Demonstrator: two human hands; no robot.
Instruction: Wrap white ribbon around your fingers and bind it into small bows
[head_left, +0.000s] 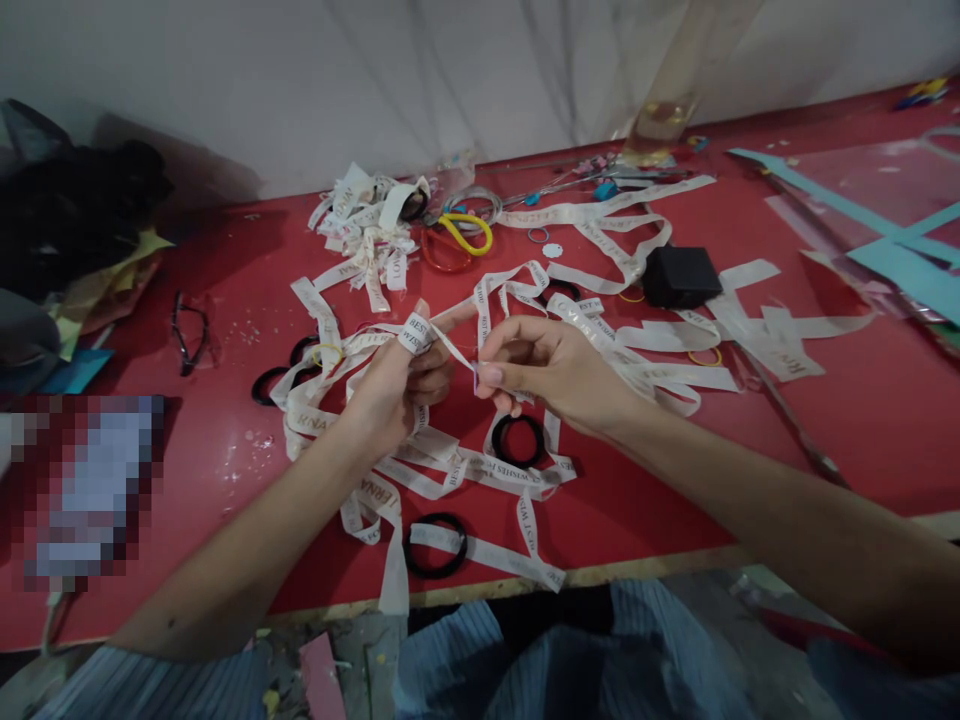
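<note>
My left hand (pixel 401 385) has a white printed ribbon (pixel 417 333) wound round its raised finger, its other fingers curled. Close to its right, my right hand (pixel 536 365) pinches the same ribbon's strand between thumb and fingers. Both hands hover over a tangle of white ribbon strips (pixel 450 470) on the red table (pixel 225 470). A black ring (pixel 517 440) lies just below my right hand, another black ring (pixel 435 545) near the front edge.
A heap of ribbon loops (pixel 371 225) sits at the back beside yellow-and-red scissors (pixel 457 240). A black box (pixel 681 275) lies right of centre. Spectacles (pixel 187 330) lie at left, dark cloth (pixel 67 210) in the far left corner, blue paper strips (pixel 900 250) at right.
</note>
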